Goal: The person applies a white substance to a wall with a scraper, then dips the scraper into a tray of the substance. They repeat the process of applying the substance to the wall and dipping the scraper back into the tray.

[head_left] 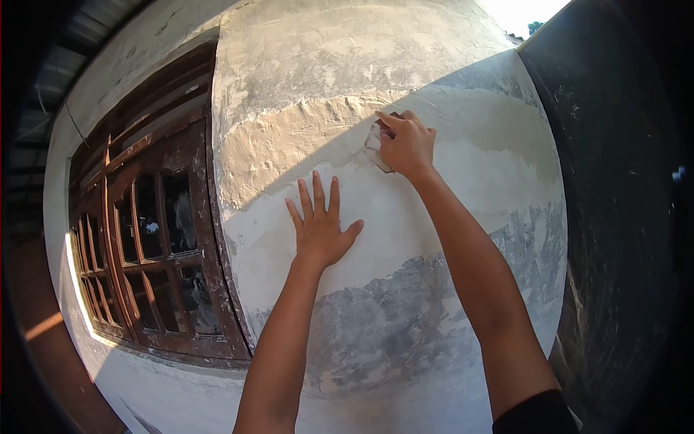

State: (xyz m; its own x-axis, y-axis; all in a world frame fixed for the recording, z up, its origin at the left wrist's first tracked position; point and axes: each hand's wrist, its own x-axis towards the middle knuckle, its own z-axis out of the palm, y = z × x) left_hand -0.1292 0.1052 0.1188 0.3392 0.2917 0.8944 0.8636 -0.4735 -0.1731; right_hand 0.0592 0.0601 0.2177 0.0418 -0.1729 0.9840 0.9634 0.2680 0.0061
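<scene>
Plaster [470, 177]: right hand [409, 147] curled around flat scraper [374, 147]; left hand [320, 233] splayed, empty; tilted edge could gouge, pressing palm could smudge.

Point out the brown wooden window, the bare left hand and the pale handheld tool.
Brown wooden window [160, 261]: head view, horizontal bar between panes.
Bare left hand [319, 236]: head view, back of the hand.
Pale handheld tool [373, 147]: head view, exposed part.

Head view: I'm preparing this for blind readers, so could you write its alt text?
A person's right hand holds a small flat tool at a patchily plastered wall, with the left hand spread against it, lower and further left. A brown wooden window is at the left, and the wall's upper part is partly sunlit.
</scene>
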